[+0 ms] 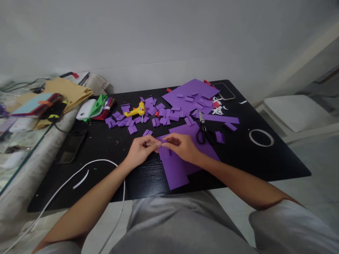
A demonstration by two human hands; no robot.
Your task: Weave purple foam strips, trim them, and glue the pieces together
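My left hand [143, 149] and my right hand [182, 145] meet at the fingertips over the near part of the table. Both are closed in a pinch on a small piece of purple paper, mostly covered by the fingers. Under my hands lie larger purple sheets [176, 174], overlapping each other. Black-handled scissors [202, 130] rest just beyond my right hand, blades pointing away. Many folded purple paper pieces [156, 121] are scattered past my hands. Among them lies a yellow glue gun [136, 110].
A phone [71, 146] and a white cable [90, 163] lie on the left. Farther right are a white ring [261, 137] and a purple strip [222, 118]. White paper scraps [218, 108] sit near a clear-edged case [224, 91]. Bundled coloured sheets [106, 108] stand at the back left.
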